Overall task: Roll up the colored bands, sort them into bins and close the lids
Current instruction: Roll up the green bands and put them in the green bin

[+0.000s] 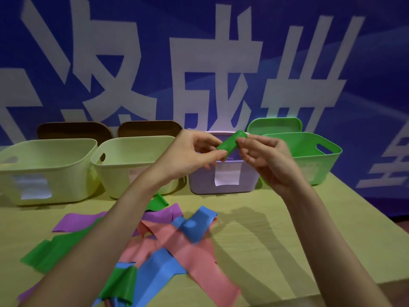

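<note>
Rolled green band (231, 143) pinched between left hand (194, 151) and right hand (265, 160): smooth, rubbery-looking, slight sheen. Loose bands on table, pink (194, 258), blue (194, 227), purple (75, 222), green (55, 249): thin, flexible sheet, matt to faintly glossy, soft creases. Bins all moulded plastic, smooth, semi-matt: two pale yellow-green (48, 151) (132, 149), one lilac (203, 182), one bright green (318, 160). White paper labels (228, 176) on bin fronts, matt. Green lid (274, 126) plastic, smooth. Two brown lids (73, 129) (150, 127) matt, wood-like, material unsure. Table cover (276, 235) yellow-green cloth, matt, faint wrinkles. Blue backdrop (155, 29) printed, matt, material unclear
</note>
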{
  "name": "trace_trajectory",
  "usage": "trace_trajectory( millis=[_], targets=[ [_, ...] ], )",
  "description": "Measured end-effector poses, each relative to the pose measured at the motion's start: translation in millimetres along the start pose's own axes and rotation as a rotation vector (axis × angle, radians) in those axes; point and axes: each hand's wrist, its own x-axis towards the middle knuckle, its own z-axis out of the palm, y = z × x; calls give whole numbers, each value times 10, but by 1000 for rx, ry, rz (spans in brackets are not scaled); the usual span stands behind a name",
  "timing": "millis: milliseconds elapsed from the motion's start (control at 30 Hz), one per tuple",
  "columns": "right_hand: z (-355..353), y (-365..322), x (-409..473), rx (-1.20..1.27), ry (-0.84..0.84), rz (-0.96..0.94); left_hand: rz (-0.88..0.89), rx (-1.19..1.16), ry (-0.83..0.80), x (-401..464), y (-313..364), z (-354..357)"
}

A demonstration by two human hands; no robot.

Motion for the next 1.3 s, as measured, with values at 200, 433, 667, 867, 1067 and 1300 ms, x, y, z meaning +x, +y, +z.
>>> trace_trajectory(
  millis=[200, 433, 667, 867, 1067, 1300],
  targets=[
    [-8, -33, -131, 122, 25, 7, -50, -16, 109, 34, 83, 169],
    [-157, -27, -173, 100, 54, 27, -43, -28, 172, 93, 81, 360],
    [-299, -17, -123, 217, 136, 36, -70, -48, 154, 260, 40, 571],
    [-651, -176, 91, 170, 218, 0, -71, -122, 42, 625, 54, 798],
    [-1141, -390, 452, 77, 221, -69, 17, -124, -58, 1237, -17, 1080],
    [-1908, -470, 1153, -333, 419, -61, 32, 467, -193, 2011, -461, 1311]
  ],
)
